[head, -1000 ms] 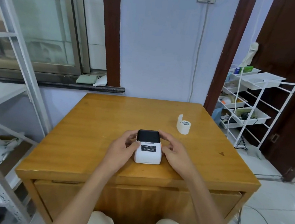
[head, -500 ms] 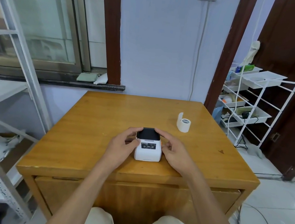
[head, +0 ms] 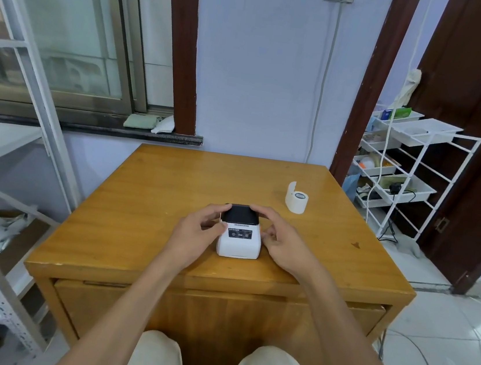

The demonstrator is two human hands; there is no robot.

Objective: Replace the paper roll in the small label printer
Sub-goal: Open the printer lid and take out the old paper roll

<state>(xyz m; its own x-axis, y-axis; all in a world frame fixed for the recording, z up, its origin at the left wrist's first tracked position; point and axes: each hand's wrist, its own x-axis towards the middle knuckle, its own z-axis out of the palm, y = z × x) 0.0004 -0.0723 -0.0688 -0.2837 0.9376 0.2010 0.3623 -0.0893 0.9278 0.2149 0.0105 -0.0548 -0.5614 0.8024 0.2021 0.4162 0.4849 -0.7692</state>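
Observation:
A small white label printer (head: 239, 241) with a black lid stands near the front middle of the wooden table (head: 155, 202). My left hand (head: 197, 231) grips its left side, fingers reaching the lid's left edge. My right hand (head: 282, 240) holds the right side, with fingers curled over the lid's far right corner. The lid looks closed. A white paper roll (head: 297, 200) stands apart on the table to the far right, its loose end sticking up.
A white wire rack (head: 410, 173) with trays stands right of the table by a dark door. A metal shelf frame (head: 9, 154) is on the left. A cable (head: 423, 362) trails over the tiled floor at lower right.
Both hands stay on the printer; the fingers have shifted slightly up onto the black lid's edges. The printer and the paper roll have not moved.

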